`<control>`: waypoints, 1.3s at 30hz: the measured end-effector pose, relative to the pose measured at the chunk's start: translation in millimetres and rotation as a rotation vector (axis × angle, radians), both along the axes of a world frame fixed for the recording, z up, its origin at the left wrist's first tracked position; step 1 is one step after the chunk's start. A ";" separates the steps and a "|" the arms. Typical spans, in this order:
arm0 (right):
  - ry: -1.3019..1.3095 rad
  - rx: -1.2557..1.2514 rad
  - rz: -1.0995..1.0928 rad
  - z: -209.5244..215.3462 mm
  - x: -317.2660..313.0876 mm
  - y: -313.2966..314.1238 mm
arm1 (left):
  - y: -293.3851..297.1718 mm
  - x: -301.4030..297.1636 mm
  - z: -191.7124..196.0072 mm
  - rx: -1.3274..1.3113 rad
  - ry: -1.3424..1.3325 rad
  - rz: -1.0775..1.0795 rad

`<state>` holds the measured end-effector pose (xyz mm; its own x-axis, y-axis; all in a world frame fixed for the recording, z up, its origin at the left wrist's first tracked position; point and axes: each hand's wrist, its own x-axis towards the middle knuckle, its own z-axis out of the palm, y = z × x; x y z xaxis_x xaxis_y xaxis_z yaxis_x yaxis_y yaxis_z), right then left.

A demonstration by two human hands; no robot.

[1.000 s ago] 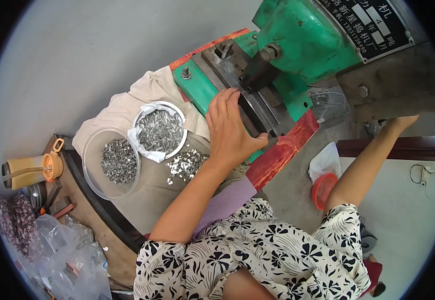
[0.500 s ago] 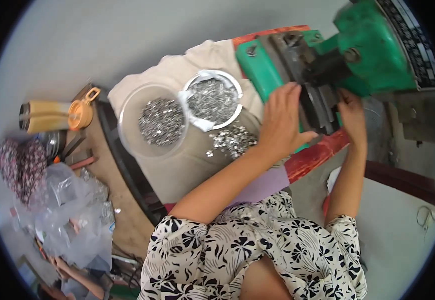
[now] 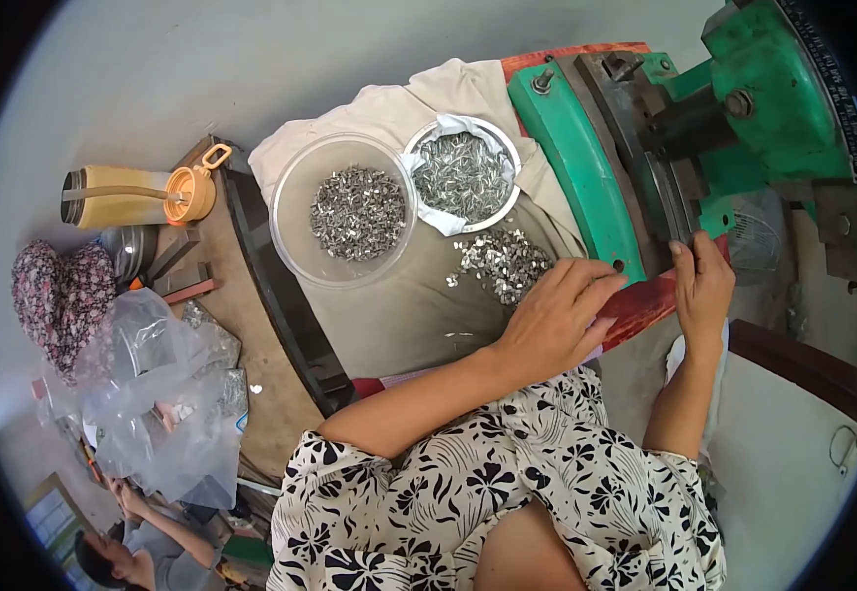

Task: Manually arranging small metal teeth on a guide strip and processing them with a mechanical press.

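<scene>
A green machine press [image 3: 586, 177] stands at the right of the bench, with a dark metal die block [image 3: 669, 192] across its bed. My right hand [image 3: 701, 286] is at the near end of the block, thumb and fingers drawn together; what they pinch, if anything, is hidden. My left hand [image 3: 561, 325] hovers by the near corner of the green base, fingers bent and thumb apart, with nothing visible in it. Just beyond it lies a loose pile of small shiny metal pieces [image 3: 507, 264]. Behind the pile are a clear round tub [image 3: 285, 231] and a lined white bowl [image 3: 510, 148], each holding small metal parts.
A beige cloth [image 3: 349, 315] covers the bench under the containers. On a side table at left are a yellow bottle [image 3: 123, 197] with an orange lid, metal bars [image 3: 187, 283], a floral cloth [image 3: 59, 300] and clear plastic bags [image 3: 167, 394]. Another person [image 3: 153, 542] sits at lower left.
My left hand has come back from the die block toward me and the pile. My right hand has moved down to the block's near end. The whole view has shifted slightly.
</scene>
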<state>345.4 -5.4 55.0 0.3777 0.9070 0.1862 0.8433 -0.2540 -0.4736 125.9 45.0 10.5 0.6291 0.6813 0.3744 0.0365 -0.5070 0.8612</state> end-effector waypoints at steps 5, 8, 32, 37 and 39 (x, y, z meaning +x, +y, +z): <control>-0.302 0.075 0.129 -3.9 4.3 -17.0 | -4.7 -7.7 3.6 -0.120 -0.100 -0.061; -0.370 0.092 0.045 5.4 2.6 -61.5 | 2.3 -18.7 14.0 -0.230 -0.147 -0.085; 0.492 0.296 0.738 24.2 -172.6 144.1 | 119.3 -178.2 67.3 -0.533 -0.042 0.269; 0.589 0.244 0.536 23.0 -157.0 117.9 | 125.1 -186.3 49.3 -0.247 0.204 0.598; 0.820 0.187 0.454 15.4 -141.4 98.0 | 126.7 -184.9 47.0 -0.246 0.171 0.597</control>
